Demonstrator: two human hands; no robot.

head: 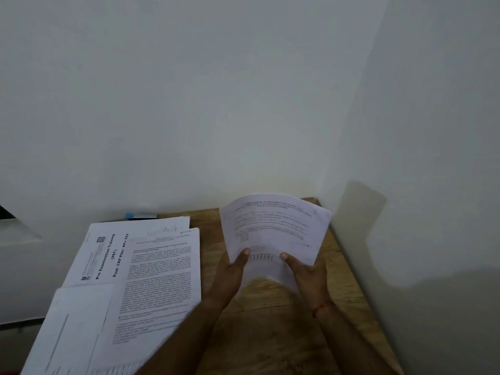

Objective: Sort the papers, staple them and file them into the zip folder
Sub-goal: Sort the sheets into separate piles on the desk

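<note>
Above the far right part of the brown wooden tabletop [273,336], the left hand [232,273] and right hand [308,274] both grasp a curved sheaf of white printed papers [273,228] by its lower edge, thumbs on top. A spread pile of white printed sheets [151,269] lies on the tabletop's left part.

Brown wood-grain table [270,320], black-printed white papers [159,266] on its left, held sheet [273,234] white with faint grey print above it, blue object [140,215] at its far edge
</note>
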